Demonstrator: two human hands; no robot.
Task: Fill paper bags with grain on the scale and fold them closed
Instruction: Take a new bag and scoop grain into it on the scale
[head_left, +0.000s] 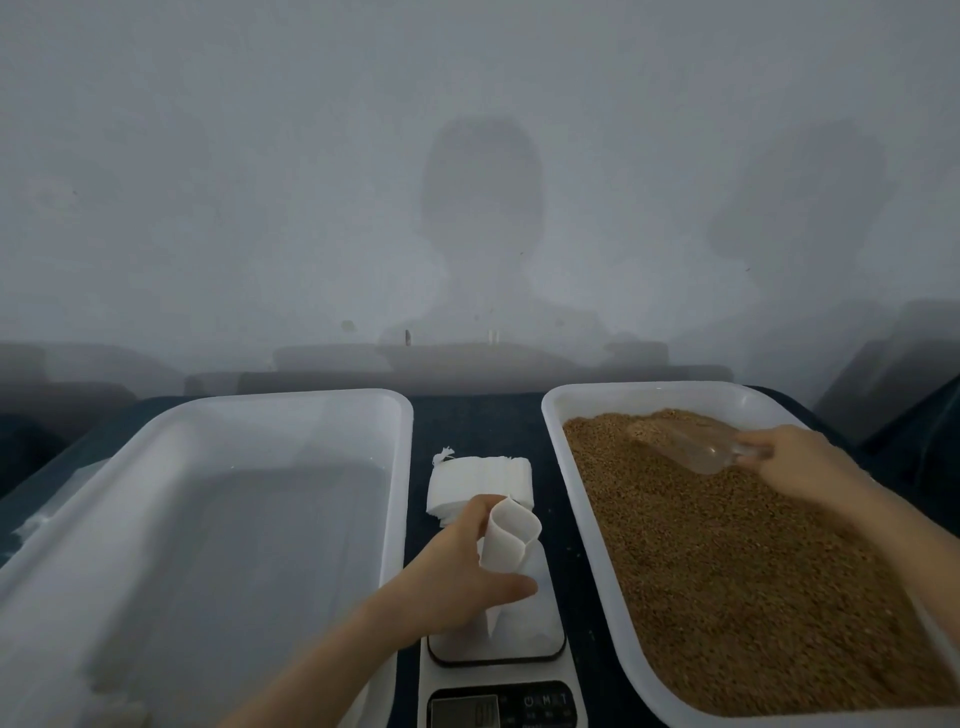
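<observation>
left hand (470, 558) holding bag (506, 535), right hand (795, 462) gripping scoop (691, 441)

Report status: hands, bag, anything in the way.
Left hand holds open white paper bag on white digital scale. Right hand grips clear plastic scoop in brown grain, white tray. Nothing between scoop and bag.

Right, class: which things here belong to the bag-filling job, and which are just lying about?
In the job: open bag in left hand, scale, scoop in right hand, grain tray, stack of spare bags.
Lying about: empty tray, left; paper scrap.
</observation>
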